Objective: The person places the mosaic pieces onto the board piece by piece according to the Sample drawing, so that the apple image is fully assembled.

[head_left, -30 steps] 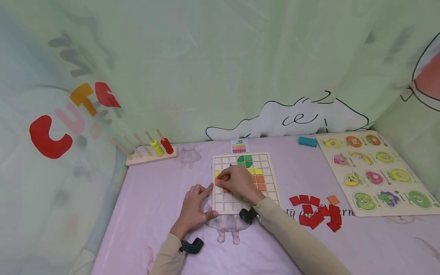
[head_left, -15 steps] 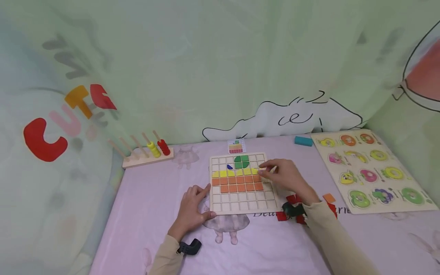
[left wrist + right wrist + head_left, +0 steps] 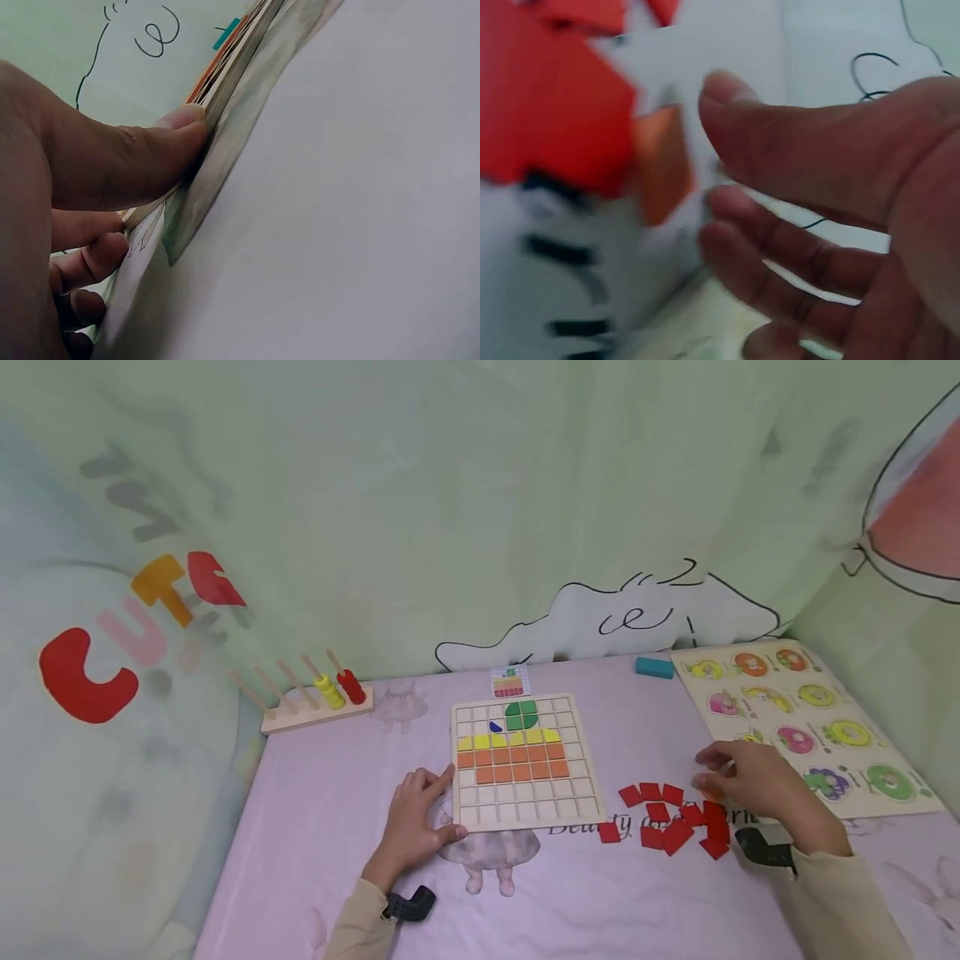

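My left hand (image 3: 411, 818) rests at the near left corner of a wooden grid board (image 3: 547, 810), index finger along its left side and thumb against its front edge. In the left wrist view the thumb (image 3: 135, 161) lies straight against the board's edge. Green, blue, yellow and orange pieces fill part of the grid. My right hand (image 3: 757, 777) hovers at the right end of a scatter of red tiles (image 3: 678, 837). Its thumb and fingers stand apart, close to a loose orange tile (image 3: 664, 165), with nothing between them.
A pattern card (image 3: 510, 682) lies behind the board. At the back left stands a peg stacker (image 3: 315, 714) with yellow and red beads. A teal block (image 3: 654, 667) and a fruit puzzle board (image 3: 693, 693) are at the right, the latter partly behind my right hand.
My right hand has left the orange rows on the grid board and moved right, over to the loose tiles. My left hand has stayed at the board's corner.
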`<state>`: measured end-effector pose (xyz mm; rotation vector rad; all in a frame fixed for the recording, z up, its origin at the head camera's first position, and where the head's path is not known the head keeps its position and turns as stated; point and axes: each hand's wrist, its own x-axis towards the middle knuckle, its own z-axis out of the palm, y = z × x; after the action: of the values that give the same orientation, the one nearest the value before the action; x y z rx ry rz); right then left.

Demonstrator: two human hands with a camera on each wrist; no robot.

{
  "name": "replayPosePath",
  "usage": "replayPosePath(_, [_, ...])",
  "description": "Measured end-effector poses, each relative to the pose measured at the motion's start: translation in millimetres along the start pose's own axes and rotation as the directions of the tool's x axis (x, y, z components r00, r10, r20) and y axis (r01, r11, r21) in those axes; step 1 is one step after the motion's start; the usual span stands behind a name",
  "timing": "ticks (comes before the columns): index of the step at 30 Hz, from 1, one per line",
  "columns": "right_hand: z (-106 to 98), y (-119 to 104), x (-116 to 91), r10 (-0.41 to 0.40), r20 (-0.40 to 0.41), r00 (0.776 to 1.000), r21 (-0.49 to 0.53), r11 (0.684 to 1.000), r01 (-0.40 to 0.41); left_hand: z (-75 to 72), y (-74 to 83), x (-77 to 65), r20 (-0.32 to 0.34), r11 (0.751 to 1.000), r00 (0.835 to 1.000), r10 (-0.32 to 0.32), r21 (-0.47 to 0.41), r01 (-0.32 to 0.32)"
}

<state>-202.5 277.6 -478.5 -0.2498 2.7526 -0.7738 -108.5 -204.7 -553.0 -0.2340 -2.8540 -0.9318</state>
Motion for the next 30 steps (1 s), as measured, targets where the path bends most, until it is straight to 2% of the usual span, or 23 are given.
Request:
replayPosePath(5, [8.6,5.3,-1.4,0.006,-0.031,0.999,0.007,1.0,-0.006,-3.3,0.8,-1.6,-0.007,1.0,1.0,-0.005,-0.011,0.005])
replayPosePath(14, [10.5,4.1,-6.3,0.042,-0.027,0.999,-0.012,0.999,-0.042,-2.7,0.9,-0.9,0.014,1.0,1.0,-0.008,-0.026,0.008])
replayPosePath(23, [10.6,0.5,-8.9,0.045,0.049,0.998,0.015,0.999,-0.046,-3.3,1.0,-0.6,-0.002,1.0,1.0,0.005,-0.014,-0.005])
replayPosePath(27, [14.5,0.2,-9.7,-0.024,0.029,0.999,0.017,1.0,0.024,-2.8,1.6,-0.9,-0.002,1.0,1.0,0.01,-0.018,-0.01])
replayPosePath(30, [20.4,-5.6,-9.4,-0.092,-0.043,0.995,0.029,0.995,0.094,-1.7,1.9,-1.2,-0.005,1.0,1.0,0.011,-0.016,-0.011])
